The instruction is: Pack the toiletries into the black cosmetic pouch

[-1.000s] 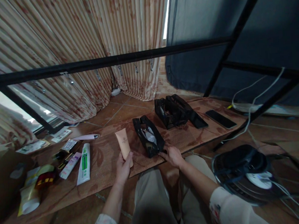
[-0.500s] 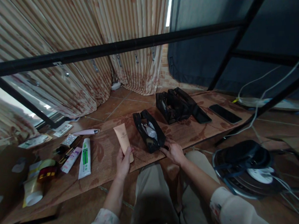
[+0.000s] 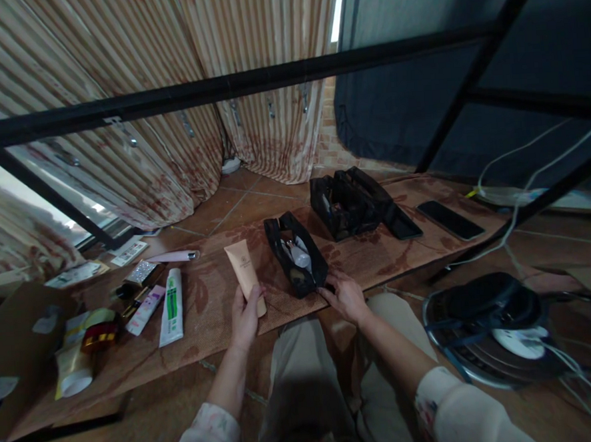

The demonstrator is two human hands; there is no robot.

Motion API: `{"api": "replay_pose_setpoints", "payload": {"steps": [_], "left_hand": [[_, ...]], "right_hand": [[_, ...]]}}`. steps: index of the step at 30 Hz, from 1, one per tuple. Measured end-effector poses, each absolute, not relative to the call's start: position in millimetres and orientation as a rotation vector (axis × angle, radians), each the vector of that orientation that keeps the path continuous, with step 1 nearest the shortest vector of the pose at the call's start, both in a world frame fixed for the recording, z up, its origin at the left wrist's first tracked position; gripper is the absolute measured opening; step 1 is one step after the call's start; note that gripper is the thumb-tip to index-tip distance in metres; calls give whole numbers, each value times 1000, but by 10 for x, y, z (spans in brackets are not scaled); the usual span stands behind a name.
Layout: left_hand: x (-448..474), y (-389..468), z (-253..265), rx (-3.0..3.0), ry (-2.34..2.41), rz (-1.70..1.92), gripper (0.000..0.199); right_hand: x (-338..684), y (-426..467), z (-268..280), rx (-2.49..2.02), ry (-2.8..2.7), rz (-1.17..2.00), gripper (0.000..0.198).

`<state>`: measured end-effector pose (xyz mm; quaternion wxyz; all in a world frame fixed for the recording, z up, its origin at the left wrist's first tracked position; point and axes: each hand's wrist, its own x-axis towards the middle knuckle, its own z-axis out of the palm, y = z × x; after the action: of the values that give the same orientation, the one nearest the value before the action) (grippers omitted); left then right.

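Note:
My left hand (image 3: 246,317) is wrapped round the lower part of a beige squeeze tube (image 3: 243,267), held upright and slightly tilted with small print facing me. To its right stands a small black mesh toiletry pouch (image 3: 306,280), unzipped on top, with a white bottle (image 3: 300,255) and other small items inside. My right hand (image 3: 346,296) pinches the near right corner of this pouch; the fingertips are partly hidden. Left of the tube lies a white and green tube (image 3: 171,308), flat on the brown patterned cloth (image 3: 205,306).
Two more black pouches (image 3: 342,208) and two phones (image 3: 450,219) lie at the right. Jars, tubes and a lilac pen-like stick (image 3: 175,256) are at the left, by a cardboard box (image 3: 23,344). A black metal bar (image 3: 247,80) crosses ahead. A round stool (image 3: 483,349) holds a black bag.
The view has shifted slightly, so everything sits a little differently in the picture. Both hands keep their holds on the tube and the pouch.

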<state>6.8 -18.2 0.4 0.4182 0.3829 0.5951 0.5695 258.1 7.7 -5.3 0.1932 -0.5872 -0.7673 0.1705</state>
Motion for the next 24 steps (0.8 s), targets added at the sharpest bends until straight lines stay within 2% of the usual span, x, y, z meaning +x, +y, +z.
{"api": "replay_pose_setpoints", "payload": {"steps": [24], "left_hand": [[39, -152, -56, 957, 1507, 1421, 46]], "right_hand": [[2580, 79, -66, -1661, -2157, 450, 24]]}}
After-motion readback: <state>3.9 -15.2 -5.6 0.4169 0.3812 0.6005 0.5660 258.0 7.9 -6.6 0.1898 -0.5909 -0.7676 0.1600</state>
